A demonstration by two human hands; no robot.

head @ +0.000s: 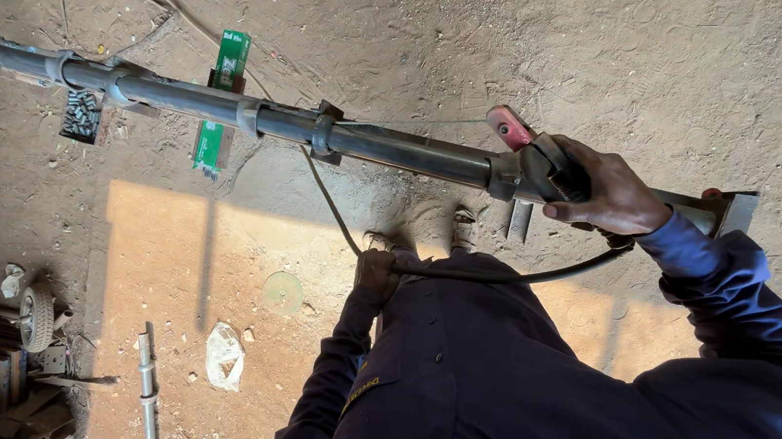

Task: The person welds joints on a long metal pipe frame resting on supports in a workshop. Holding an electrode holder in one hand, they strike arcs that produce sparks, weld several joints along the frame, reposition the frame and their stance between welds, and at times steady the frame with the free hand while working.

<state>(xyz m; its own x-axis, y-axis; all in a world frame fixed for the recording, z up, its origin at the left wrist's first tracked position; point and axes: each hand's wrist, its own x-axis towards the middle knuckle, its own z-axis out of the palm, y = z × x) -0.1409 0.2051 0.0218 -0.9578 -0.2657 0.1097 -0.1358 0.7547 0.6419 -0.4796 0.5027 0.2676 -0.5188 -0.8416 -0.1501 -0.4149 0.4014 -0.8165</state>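
Now your right hand (600,189) clamps the electrode holder (540,163) against the pipe (399,150), while your left hand (377,272) grips the cable (502,276), keeping slack clear.

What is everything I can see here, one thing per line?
Steel pipe: one, dark grey, lying across the upper frame.
Welding holder: one, black with red jaw, on the pipe's right part.
Cable: one, black, running between both hands.
Green strip: one, behind the pipe on the dirt floor.
Small wheel: one, grey, lower left.
Plastic bag: one, whitish, on the floor.
Disc: one, pale, on the floor.
Right hand: grips the holder.
Left hand: holds the cable.
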